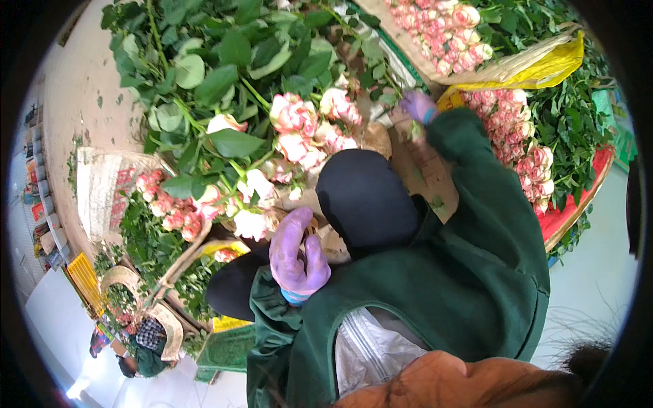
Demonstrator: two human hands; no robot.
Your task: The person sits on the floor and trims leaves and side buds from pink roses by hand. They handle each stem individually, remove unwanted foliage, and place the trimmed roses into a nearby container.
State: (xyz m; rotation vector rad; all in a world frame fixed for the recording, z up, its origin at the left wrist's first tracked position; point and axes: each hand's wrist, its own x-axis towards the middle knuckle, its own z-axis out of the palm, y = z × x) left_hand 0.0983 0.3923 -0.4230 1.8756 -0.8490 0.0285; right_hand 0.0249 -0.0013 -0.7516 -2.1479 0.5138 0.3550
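Note:
My left hand (300,257), in a purple glove, is raised above my lap near my left knee. Its fingers curl, with the thumb apart, and nothing shows between them. Pale pink-and-white roses (296,130) with long leafy stems lie just beyond it, the nearest bloom (251,224) almost at the fingers. My right hand (419,107), also gloved, reaches forward and is blurred. Its fingers are closed around a thin leafy rose stem (392,81), and a small greenish-white bud (416,131) hangs below. The exact grip is partly hidden.
Bundled pink roses (497,115) lie at the right beside a yellow-lined wrap (551,69). More bundles (181,214) lie at the left near a white woven sack (109,191). My dark-covered knee (367,199) rises between my hands. Another person (150,352) works at the lower left.

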